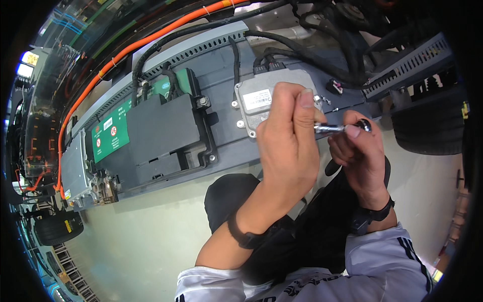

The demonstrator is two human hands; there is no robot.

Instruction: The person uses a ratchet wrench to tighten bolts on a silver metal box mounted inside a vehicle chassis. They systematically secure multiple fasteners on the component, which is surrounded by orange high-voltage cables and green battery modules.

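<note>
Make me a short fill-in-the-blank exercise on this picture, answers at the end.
1. The bright cable curving across the upper left is coloured ____.
2. The label on the silver box is mainly ____.
3. The left hand and right hand both hold one shiny tool made of ____.

Missing words: orange; white; metal.

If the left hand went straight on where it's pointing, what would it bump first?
Probably the silver metal box, which the left hand partly covers in this view, though depth is hard to judge here.
</note>
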